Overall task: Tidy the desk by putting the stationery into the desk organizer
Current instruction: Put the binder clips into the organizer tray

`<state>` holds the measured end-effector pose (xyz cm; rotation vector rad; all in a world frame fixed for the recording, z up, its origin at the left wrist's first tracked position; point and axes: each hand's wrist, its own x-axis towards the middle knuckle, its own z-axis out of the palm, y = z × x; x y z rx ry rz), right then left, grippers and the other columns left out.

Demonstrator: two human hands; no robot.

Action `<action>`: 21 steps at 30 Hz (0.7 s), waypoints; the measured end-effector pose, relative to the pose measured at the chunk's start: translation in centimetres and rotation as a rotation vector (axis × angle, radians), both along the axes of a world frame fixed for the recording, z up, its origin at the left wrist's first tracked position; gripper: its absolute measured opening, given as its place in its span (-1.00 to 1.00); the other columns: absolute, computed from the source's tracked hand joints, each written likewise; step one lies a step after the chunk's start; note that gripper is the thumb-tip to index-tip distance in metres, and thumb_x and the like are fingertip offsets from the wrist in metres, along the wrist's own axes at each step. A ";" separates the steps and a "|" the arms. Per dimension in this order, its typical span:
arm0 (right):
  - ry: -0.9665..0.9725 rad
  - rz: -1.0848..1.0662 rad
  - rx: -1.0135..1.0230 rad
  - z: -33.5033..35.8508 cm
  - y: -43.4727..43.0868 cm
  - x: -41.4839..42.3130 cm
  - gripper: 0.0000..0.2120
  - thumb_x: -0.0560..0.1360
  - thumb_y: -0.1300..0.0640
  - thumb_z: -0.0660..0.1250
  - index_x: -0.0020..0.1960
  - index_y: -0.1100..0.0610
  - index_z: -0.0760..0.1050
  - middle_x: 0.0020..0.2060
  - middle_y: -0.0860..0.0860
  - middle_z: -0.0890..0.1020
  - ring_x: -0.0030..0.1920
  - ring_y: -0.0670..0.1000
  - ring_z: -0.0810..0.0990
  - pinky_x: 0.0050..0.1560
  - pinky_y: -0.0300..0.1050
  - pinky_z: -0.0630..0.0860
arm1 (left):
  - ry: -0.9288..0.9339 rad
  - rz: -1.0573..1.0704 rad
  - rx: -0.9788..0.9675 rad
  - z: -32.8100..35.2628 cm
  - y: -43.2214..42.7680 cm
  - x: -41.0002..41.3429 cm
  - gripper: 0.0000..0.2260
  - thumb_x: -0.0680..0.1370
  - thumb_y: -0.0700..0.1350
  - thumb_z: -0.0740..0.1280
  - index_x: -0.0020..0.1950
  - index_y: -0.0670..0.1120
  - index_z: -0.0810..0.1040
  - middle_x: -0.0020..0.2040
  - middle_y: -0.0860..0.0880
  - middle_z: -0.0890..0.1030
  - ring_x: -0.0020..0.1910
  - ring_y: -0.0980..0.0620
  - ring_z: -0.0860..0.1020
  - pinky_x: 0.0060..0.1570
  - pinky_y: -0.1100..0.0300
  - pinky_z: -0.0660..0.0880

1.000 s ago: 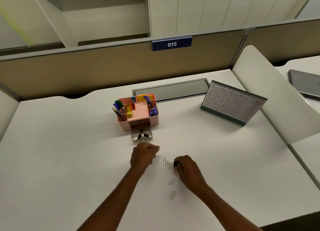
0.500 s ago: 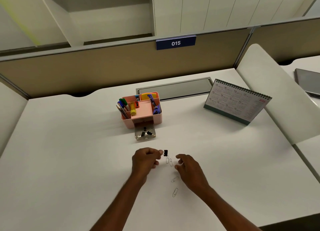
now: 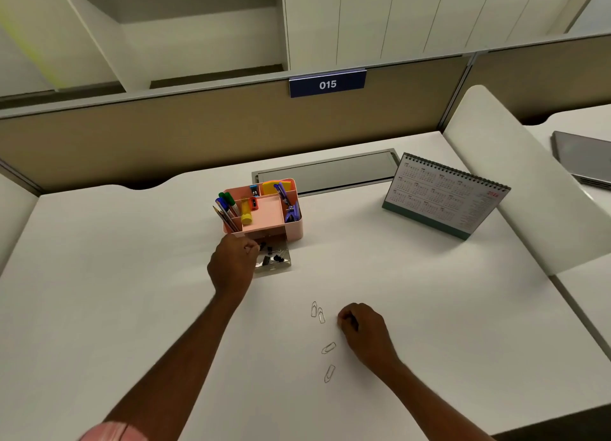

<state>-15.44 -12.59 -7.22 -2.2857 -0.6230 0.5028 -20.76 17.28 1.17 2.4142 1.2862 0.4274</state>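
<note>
- Head view, step in hand: the left hand (image 3: pixel 233 265) is at the clear plastic drawer (image 3: pixel 281 266) pulled out from the front of the pink plastic desk organizer (image 3: pixel 294 232). Its fingertips are bunched over the small black binder clips (image 3: pixel 269 258) lying in that drawer. Whether they pinch a clip or have let it go cannot be told.
- The right hand (image 3: pixel 363 328) rests on the white desk (image 3: pixel 429 308) with its fingers curled under. Nothing shows in them.
- Left to tidy: four silver wire paper clips lie loose on the desk just beside the right hand, well apart from the organizer. There is a touching pair (image 3: pixel 317 312), one below (image 3: pixel 328 348) and one nearest the person (image 3: pixel 329 373).
- Next move, as I judge it: thin, flat wire calls for a fingertip pinch or a slide to lift each clip, then a carry to the open drawer.
- Writing: the blue plate (image 3: pixel 327 84) on the partition reads "015". The white spiral desk calendar (image 3: pixel 443 197) carries a red year figure and month grids too small to read.
</note>
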 end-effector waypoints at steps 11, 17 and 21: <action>0.012 0.005 -0.031 -0.1 0.0 0.3 -0.90 0.56 0.15 0.35 -0.07 -0.04 0.57 -0.17 -0.14 0.58 -0.15 -0.13 0.55 -0.10 -0.18 0.52 | 0.222 -0.160 0.125 -2.3 0.9 1.8 -0.84 0.63 -0.02 0.41 0.01 -0.06 0.74 -0.10 -0.05 0.73 -0.16 -0.04 0.66 -0.17 0.14 0.54; 0.007 0.015 -0.032 0.0 0.1 0.3 -0.91 0.56 0.14 0.36 -0.08 -0.03 0.56 -0.19 -0.12 0.57 -0.17 -0.10 0.54 -0.11 -0.17 0.51 | 0.298 -0.182 0.096 -2.9 1.0 2.0 -0.82 0.65 -0.02 0.38 -0.02 -0.04 0.74 -0.14 -0.02 0.71 -0.25 0.04 0.56 -0.23 0.21 0.45; 0.006 0.012 -0.035 0.1 0.1 0.4 -0.91 0.56 0.13 0.35 -0.09 -0.04 0.54 -0.20 -0.12 0.56 -0.19 -0.10 0.53 -0.14 -0.16 0.50 | 0.317 -0.182 0.087 -3.4 1.3 1.9 -0.82 0.65 -0.03 0.37 -0.03 -0.04 0.74 -0.15 -0.02 0.70 -0.27 0.06 0.51 -0.24 0.22 0.43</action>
